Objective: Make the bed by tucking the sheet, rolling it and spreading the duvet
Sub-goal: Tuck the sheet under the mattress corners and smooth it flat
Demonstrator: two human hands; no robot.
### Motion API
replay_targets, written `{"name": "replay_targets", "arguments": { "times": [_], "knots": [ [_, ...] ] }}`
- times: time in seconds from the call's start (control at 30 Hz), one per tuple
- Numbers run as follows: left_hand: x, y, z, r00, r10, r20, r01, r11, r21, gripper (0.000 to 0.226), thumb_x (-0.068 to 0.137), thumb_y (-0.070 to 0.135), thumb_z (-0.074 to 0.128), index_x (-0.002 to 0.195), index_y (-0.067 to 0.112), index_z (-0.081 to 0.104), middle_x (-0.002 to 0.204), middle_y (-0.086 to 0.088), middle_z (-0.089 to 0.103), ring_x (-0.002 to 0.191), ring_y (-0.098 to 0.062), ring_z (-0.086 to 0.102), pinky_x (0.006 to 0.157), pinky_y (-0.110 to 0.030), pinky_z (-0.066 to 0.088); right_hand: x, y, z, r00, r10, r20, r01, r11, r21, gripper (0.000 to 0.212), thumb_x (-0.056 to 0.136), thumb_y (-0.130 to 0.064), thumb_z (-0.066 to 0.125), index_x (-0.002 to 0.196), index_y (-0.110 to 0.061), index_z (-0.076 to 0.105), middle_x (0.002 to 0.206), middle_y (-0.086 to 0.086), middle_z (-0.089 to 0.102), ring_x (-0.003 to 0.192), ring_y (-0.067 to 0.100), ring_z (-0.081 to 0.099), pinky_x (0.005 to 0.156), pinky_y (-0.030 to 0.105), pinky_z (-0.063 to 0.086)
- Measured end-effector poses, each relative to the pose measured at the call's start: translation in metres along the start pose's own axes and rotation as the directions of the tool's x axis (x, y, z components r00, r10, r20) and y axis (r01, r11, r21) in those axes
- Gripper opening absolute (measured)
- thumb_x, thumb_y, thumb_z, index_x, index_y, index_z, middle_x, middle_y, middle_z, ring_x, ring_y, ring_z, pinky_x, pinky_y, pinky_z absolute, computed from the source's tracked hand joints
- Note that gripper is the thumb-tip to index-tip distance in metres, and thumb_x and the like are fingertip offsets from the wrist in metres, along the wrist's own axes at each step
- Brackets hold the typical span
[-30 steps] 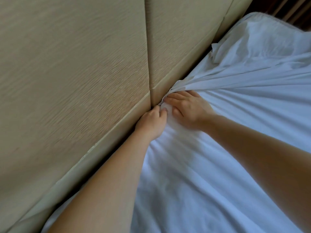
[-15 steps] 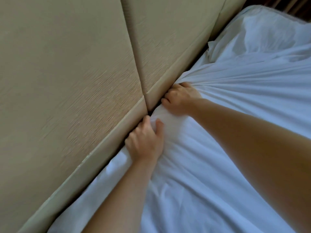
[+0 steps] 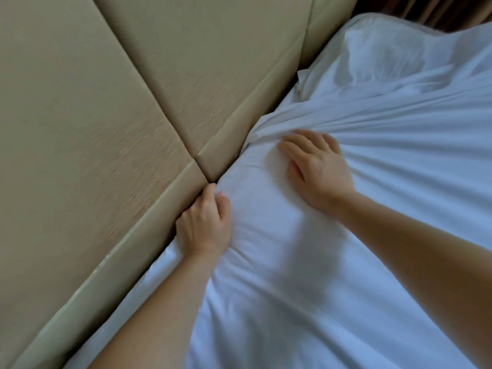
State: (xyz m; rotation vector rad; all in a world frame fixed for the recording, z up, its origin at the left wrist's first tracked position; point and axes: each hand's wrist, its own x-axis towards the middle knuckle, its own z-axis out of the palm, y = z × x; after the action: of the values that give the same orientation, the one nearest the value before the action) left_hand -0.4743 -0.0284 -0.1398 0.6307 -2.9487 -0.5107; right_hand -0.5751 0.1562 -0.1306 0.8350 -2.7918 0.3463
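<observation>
A white sheet (image 3: 332,262) covers the mattress and meets the beige padded headboard (image 3: 93,129) along a diagonal gap. My left hand (image 3: 203,225) is pushed into that gap, its fingers curled over the sheet's edge against the headboard. My right hand (image 3: 316,166) lies flat on the sheet a little further along, fingers spread, pressing the cloth down. Folds fan out from under the right hand toward the right. A bunched, loose part of the sheet (image 3: 372,62) lies at the top right by the headboard.
The headboard is made of padded panels with seams that cross just above my left hand. A dark strip of curtain or wall (image 3: 439,14) shows at the top right beyond the bed.
My right hand has let go of the gathered sheet at the gap and now lies flat, further from the headboard. The left hand stays wedged at the gap. The view has shifted.
</observation>
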Motion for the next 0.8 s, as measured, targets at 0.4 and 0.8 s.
{"name": "replay_targets", "arguments": {
  "times": [0.4,0.8],
  "knots": [
    [0.029,0.058,0.018,0.796,0.605,-0.039,-0.606,0.795,-0.023,0.053,0.092,0.035,0.032,0.138,0.009,0.038,0.146,-0.013,0.039,0.130,-0.025,0.038,0.105,-0.040,0.029,-0.055,0.103,-0.031,0.943,0.321,-0.090,-0.326,0.944,-0.042,0.053,0.084,-0.038,0.034,0.131,-0.016,0.049,0.130,0.006,0.054,0.124,0.024,0.040,0.107,0.038,0.017],
    [0.078,0.137,0.047,0.816,0.576,0.044,-0.578,0.814,0.062,0.066,0.090,0.051,0.026,0.147,0.018,0.023,0.155,-0.007,0.024,0.144,-0.022,0.013,0.113,-0.046,0.007,-0.018,0.166,-0.022,0.836,0.485,-0.257,-0.495,0.869,0.028,0.050,0.091,-0.041,0.033,0.131,-0.016,0.050,0.093,0.012,0.056,0.093,0.032,0.053,0.085,0.038,0.027]
  ]
}}
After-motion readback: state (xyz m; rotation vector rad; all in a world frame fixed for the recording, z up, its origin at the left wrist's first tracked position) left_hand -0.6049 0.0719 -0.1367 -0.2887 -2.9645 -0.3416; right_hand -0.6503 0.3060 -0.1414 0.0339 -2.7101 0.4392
